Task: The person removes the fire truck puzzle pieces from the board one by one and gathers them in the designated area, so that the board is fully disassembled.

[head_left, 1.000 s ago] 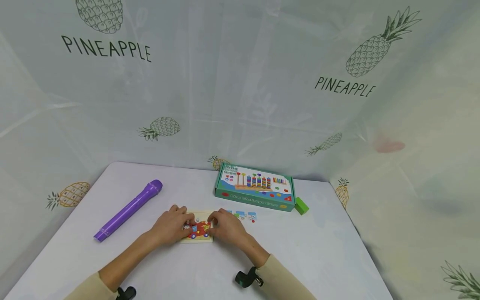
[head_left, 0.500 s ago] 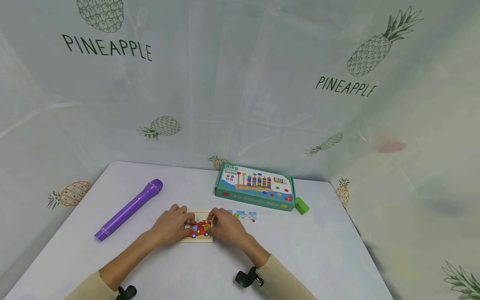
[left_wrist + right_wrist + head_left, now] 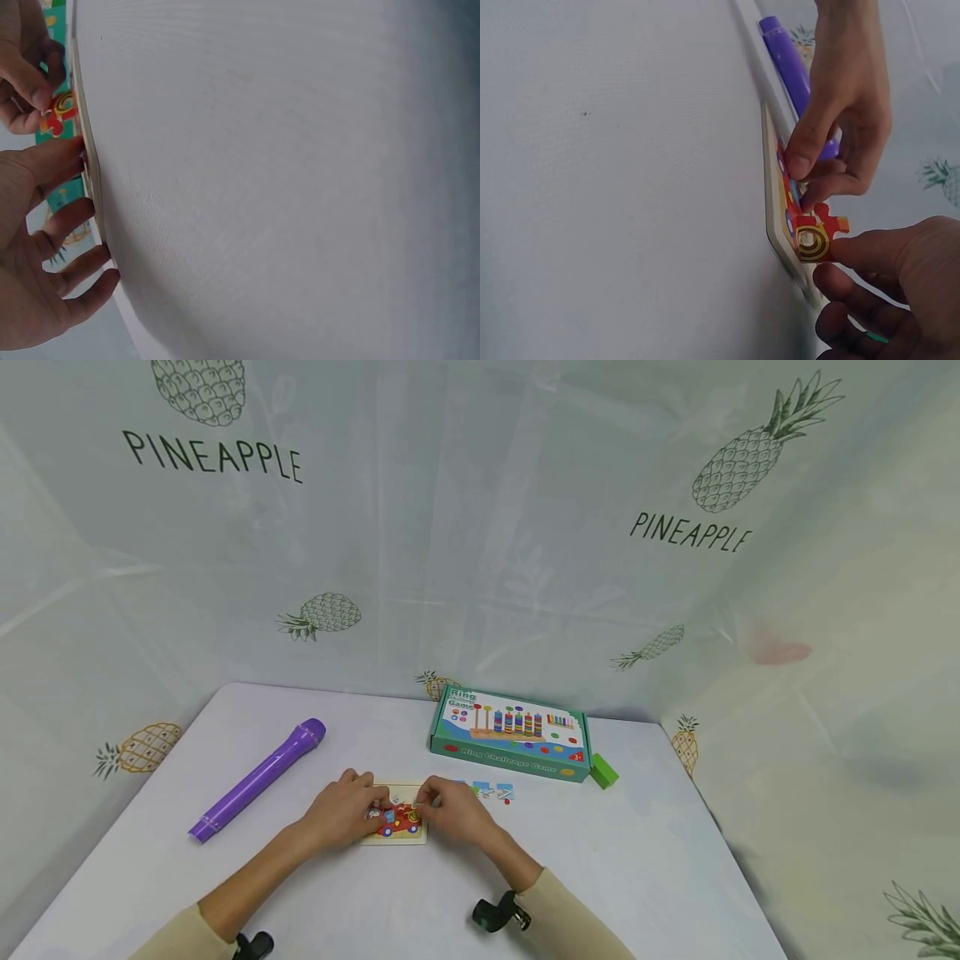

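A small wooden jigsaw board [image 3: 397, 841] with a red vehicle picture lies on the table. My left hand [image 3: 343, 810] holds its left side, with thumb and index finger over the picture in the head view. In the left wrist view, the other fingers of my left hand [image 3: 56, 262] lie spread along the board's edge. My right hand [image 3: 453, 812] is at the board's right side. Between its thumb and fingers it pinches a red jigsaw piece [image 3: 826, 229] with a yellow and black coil, tilted up above the board in the right wrist view.
Behind the board, a green game box [image 3: 510, 735] lies flat, with a green block [image 3: 603, 772] at its right corner. Small blue pieces [image 3: 495, 791] lie right of my right hand. A purple tube-shaped toy [image 3: 255, 783] lies at the left of the white table [image 3: 637, 877].
My right hand has lifted slightly and shifted a little to the right, with the jigsaw piece still pinched. My left hand and the board have stayed put.
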`<state>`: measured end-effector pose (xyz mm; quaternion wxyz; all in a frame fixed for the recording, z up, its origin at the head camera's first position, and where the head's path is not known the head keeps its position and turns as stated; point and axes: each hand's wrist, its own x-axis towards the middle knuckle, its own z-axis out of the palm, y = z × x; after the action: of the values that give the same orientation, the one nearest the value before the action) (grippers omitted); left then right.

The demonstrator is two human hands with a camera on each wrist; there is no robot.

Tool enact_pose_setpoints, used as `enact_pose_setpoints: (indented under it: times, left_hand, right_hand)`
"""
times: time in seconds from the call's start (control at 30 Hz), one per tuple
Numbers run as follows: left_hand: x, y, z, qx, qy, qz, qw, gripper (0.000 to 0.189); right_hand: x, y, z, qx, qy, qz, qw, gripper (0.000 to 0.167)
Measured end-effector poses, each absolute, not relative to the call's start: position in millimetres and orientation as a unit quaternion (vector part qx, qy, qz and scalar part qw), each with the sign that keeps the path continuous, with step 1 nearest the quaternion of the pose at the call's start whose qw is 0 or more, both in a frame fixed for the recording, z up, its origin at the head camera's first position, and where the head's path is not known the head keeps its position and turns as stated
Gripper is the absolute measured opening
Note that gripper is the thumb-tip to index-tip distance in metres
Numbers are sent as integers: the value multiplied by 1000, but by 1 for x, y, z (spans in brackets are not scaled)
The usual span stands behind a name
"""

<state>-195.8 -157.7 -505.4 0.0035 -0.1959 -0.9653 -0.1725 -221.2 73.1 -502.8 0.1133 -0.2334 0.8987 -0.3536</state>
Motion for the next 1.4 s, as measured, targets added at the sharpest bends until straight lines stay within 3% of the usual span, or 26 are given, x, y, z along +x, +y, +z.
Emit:
enact_pose_setpoints:
  times: [0.57, 1.13, 1.4]
  left_hand:
    - [-198, -159, -506, -197, -966, -169, 5, 12]
    - [-195, -162, -506, -214, -960, -181, 15, 10]
    - [-196, -161, -505, -212, -961, -179, 12, 10]
  right_hand:
    - [-228, 86, -501, -229, 878, -404, 113, 6]
    - [-230, 184, -489, -161, 880, -429, 129, 12]
    - [-231, 206, -494, -141, 883, -426, 140, 15]
